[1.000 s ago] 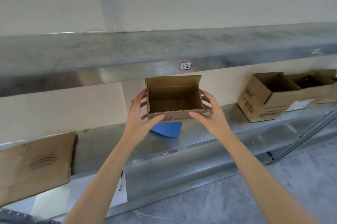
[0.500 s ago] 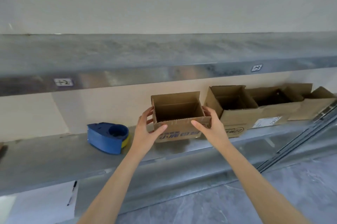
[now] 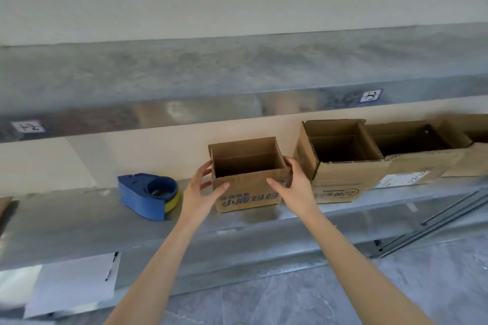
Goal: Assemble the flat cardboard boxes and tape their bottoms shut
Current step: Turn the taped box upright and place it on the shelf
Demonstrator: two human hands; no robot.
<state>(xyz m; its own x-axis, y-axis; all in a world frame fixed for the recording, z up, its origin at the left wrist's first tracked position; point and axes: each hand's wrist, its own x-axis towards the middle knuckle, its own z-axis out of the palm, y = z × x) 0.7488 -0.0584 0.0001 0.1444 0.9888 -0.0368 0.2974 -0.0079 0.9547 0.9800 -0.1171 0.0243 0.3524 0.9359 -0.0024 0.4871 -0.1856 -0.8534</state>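
**Item 1, small cardboard box**. Centre of the frame, upright on the lower metal shelf. The top is open and the flaps stand up. Blue printed characters run across the front face. The inside is dark, and the bottom cannot be made out.

**Item 2, left hand**. At the box's left front corner. The thumb lies on the front face and the fingers are curled round the left side, gripping the box.

**Item 3, right hand**. At the box's right front corner. The thumb presses the front face near the top edge and the fingers wrap the right side wall, gripping the box from the side opposite the left hand.

**Item 4, blue tape dispenser**. On the same shelf, left of centre and near the left hand but apart from it. A yellowish roll edge shows at its right side.

**Item 5, second open box**. Just right of the held box, close to the right hand, with a blue logo on its front.

**Item 6, third open box**. Further right, against the second box, with a white label on its front.

**Item 7, upper shelf**. A metal band across the middle of the frame. It carries two handwritten tags, one at the left and one at the right.

**Item 8, sheet of paper**. Lower left of the frame, below the shelf, with a pen lying on its right edge.

**Item 9, grey tiled floor**. Bottom right of the frame.
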